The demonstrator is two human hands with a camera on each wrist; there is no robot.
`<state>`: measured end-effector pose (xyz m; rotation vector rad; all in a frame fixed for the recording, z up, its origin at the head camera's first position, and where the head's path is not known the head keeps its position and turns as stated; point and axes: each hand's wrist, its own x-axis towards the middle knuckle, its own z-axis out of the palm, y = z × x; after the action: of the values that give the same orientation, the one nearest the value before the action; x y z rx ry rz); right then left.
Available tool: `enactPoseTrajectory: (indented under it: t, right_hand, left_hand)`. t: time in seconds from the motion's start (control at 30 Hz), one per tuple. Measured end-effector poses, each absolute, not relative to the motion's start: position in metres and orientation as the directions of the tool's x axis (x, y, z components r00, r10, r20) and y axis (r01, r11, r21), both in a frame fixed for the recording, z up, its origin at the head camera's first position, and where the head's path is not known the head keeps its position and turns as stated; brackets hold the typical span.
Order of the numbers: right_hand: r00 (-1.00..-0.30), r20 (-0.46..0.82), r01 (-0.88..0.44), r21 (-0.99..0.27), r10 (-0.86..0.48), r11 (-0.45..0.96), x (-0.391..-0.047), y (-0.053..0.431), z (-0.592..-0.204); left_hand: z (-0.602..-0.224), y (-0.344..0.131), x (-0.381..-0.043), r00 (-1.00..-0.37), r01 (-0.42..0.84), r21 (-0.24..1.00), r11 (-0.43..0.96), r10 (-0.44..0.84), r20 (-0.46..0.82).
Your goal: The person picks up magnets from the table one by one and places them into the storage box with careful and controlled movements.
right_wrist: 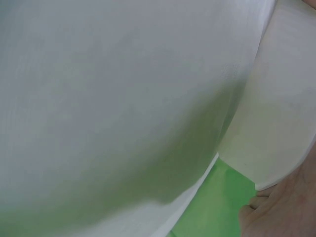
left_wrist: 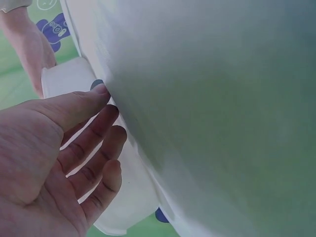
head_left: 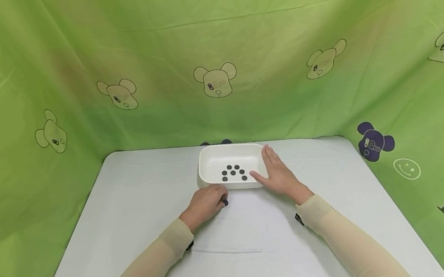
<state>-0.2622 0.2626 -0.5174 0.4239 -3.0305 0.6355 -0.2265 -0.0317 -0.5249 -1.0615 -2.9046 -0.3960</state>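
Note:
A white rectangular tray (head_left: 233, 185) with rounded corners stands near the back of the table. Several small flat black round pieces (head_left: 233, 173) lie loosely on its floor, toward the near side. In front of the tray's near wall, my left hand (head_left: 206, 203) pinches another black round piece (head_left: 225, 203) at the thumb tip. The left wrist view shows that piece (left_wrist: 97, 84) partly hidden by the thumb, the other fingers loosely bent. My right hand (head_left: 279, 175) rests on the tray's right end, fingers extended along the rim and thumb pointing inward.
A white cloth (head_left: 140, 212) covers the table. Green curtains (head_left: 210, 34) printed with bear heads rise right behind the tray and along both sides.

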Motion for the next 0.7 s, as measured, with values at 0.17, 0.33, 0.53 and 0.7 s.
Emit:
enactPoseTrajectory:
  t: [0.17,0.33,0.53,0.7]
  right_hand:
    - [-0.964,0.071,-0.265,-0.387,-0.258,0.883,-0.262,0.263,-0.517]
    - [-0.962,0.081,-0.271,-0.385,-0.260,0.882,-0.262,0.262,-0.518]
    - [-0.962,0.078,-0.271,-0.380,-0.261,0.884,-0.264,0.264,-0.521]
    - [-0.961,0.077,-0.275,-0.384,-0.267,0.881,-0.263,0.264,-0.520]
  left_hand:
    - [-0.524,-0.031,-0.225,-0.742,0.668,0.236,0.706,0.656,0.136]
    - [-0.524,-0.031,-0.224,-0.733,0.675,0.263,0.690,0.669,0.124]
    - [-0.520,-0.032,-0.224,-0.741,0.653,0.330,0.682,0.664,0.096]
    - [-0.506,-0.032,-0.223,-0.752,0.624,0.411,0.665,0.654,0.082]
